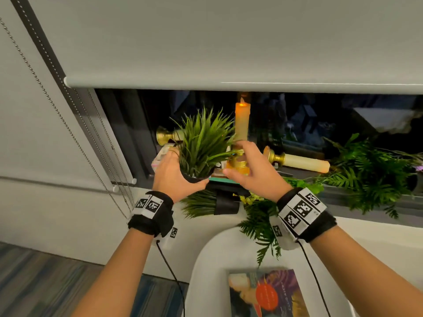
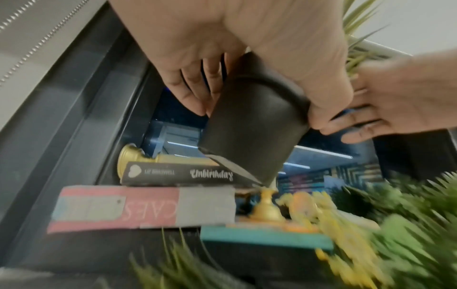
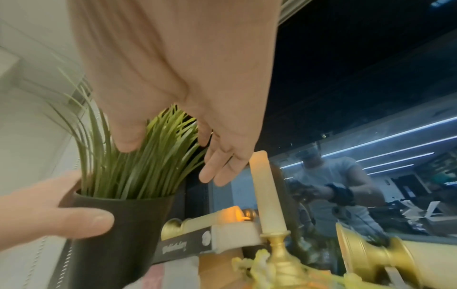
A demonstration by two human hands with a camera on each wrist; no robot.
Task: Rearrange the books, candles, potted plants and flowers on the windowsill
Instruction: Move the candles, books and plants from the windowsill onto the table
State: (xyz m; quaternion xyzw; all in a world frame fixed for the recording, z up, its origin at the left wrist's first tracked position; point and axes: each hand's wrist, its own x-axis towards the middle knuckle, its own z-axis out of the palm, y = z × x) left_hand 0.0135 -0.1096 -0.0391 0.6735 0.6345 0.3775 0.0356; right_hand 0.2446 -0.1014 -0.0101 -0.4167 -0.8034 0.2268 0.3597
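My left hand (image 1: 180,172) grips the black pot (image 2: 249,129) of a grassy potted plant (image 1: 203,143), held tilted above a stack of books (image 2: 143,207) at the windowsill's left end. My right hand (image 1: 240,161) is open just right of the plant, its thumb (image 3: 128,136) among the blades and its straight fingers (image 3: 222,168) holding nothing. Behind that hand an upright lit candle (image 1: 241,124) stands in a gold holder (image 3: 279,252) on a teal book (image 2: 267,236). One candle (image 1: 304,162) lies on its side to the right. Another (image 1: 164,136) lies behind the books.
A second potted plant (image 1: 217,203) lies on its side at the sill's front edge, beside yellow flowers (image 1: 251,197). Fern sprays (image 1: 366,172) cover the sill's right part. A book (image 1: 267,294) lies on a white seat below. The blind (image 1: 229,42) hangs low, with bead chains (image 1: 68,133) at left.
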